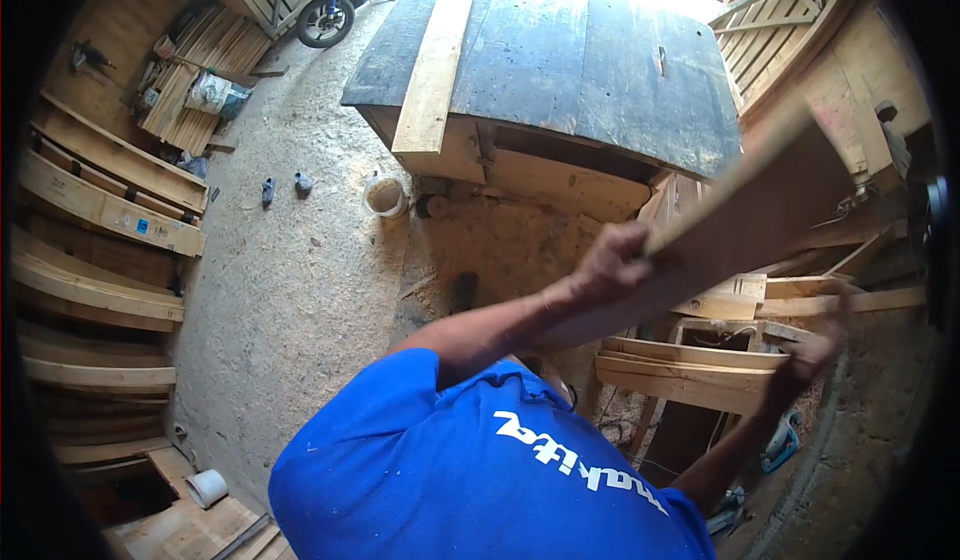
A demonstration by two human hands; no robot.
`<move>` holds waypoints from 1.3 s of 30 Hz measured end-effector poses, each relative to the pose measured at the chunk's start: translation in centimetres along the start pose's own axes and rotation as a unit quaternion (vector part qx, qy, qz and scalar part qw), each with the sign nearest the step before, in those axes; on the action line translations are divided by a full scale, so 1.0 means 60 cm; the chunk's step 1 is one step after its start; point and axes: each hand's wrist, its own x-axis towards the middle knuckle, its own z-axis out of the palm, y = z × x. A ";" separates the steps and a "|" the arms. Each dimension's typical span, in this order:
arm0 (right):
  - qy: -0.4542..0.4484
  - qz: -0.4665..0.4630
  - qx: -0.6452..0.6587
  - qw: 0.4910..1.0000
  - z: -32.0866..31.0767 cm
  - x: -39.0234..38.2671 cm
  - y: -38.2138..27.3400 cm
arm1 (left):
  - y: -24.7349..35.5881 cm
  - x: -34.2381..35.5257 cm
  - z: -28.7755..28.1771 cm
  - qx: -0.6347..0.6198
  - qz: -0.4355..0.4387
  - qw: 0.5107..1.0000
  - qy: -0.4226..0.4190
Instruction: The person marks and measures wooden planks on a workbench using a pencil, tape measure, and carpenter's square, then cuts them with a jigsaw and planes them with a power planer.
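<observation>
My left hand [612, 265] is closed on the long edge of a wide wooden board [750, 215]. The board is tilted, running from near my chest up to the right, and its far end is blurred. My right hand [815, 345] is apart from the board at the right, above a stack of timber pieces [690, 370]. Motion smears its fingers, so I cannot tell whether they hold anything. The front of my blue shirt fills the lower middle.
A dark-topped workbench [600, 70] stands ahead, with a pale plank [435, 80] across it. A bucket [385, 197] is beside it on the dusty floor. Curved timber pieces [100, 280] line the left side. A teal power tool [780, 445] lies low at the right.
</observation>
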 end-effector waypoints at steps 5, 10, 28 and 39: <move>-0.413 0.244 0.003 0.877 0.225 -0.292 0.152 | 0.104 0.184 -0.214 -0.137 0.040 0.979 0.143; -0.413 0.373 0.063 0.829 0.291 -0.386 0.136 | 0.139 0.312 -0.410 -0.188 -0.020 0.944 0.270; -0.273 0.407 -0.009 0.872 0.885 -0.125 0.052 | -0.119 0.064 -0.797 0.621 -0.272 0.716 0.168; -0.273 0.350 -0.005 0.896 1.015 -0.088 -0.007 | -0.105 -0.073 -1.019 0.483 -0.123 0.794 0.348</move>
